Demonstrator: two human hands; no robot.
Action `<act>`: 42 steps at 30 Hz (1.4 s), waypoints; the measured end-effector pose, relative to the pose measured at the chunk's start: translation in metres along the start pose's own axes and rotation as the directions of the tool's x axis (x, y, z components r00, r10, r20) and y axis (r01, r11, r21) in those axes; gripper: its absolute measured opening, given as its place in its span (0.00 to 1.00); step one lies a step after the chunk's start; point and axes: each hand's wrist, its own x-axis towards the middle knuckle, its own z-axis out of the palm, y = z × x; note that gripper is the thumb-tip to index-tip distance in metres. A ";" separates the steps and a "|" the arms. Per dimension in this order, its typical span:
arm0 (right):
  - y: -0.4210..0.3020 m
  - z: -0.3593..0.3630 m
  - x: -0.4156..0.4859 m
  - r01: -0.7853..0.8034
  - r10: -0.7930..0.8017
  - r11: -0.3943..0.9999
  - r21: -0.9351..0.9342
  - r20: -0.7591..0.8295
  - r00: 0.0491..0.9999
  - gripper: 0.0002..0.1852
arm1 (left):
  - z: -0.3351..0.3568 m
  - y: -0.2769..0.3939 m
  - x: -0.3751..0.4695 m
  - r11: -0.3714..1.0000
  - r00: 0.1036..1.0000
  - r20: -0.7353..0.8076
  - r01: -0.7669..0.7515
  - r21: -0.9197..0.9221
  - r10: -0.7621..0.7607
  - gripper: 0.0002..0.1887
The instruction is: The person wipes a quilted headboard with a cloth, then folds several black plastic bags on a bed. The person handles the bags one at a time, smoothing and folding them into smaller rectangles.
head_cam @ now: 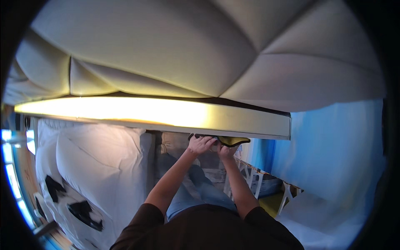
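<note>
Both hands are close together at the front edge of a long pale ledge, in front of my body. A yellow cloth with dark edging spreads between and beyond them, its pointed end lying to the right. My left hand bends its fingers over the cloth and a small item between the hands. My right hand grips from the other side, partly under the cloth. The small item looks clear or shiny, but the fingers hide most of it, so I cannot tell what it is.
Above the ledge bulges a padded, seamed panel. Strong light whitens the ledge's left part. A bed with white bedding stands at left, black-and-white items on it. White lattice-like supports stand at right, near a pale blue surface.
</note>
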 end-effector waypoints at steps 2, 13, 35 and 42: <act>-0.006 -0.008 -0.010 -0.133 0.132 0.990 0.054 0.022 0.991 0.32 | -0.016 0.002 0.012 0.998 0.979 0.201 -0.005 -0.056 0.017 0.22; -0.009 0.034 0.029 -0.514 0.696 0.715 0.473 -0.413 0.588 0.36 | -0.015 0.008 0.060 0.927 0.856 0.383 -0.374 -0.005 0.348 0.25; 0.009 0.120 0.024 0.182 0.907 -0.337 0.924 0.370 -0.202 0.26 | 0.026 0.013 0.077 0.498 0.393 0.682 -0.866 0.050 0.616 0.25; -0.050 0.142 0.036 0.464 0.877 -0.362 0.808 0.464 -0.124 0.23 | -0.015 -0.022 0.053 0.772 0.331 0.863 -0.628 -0.099 0.380 0.24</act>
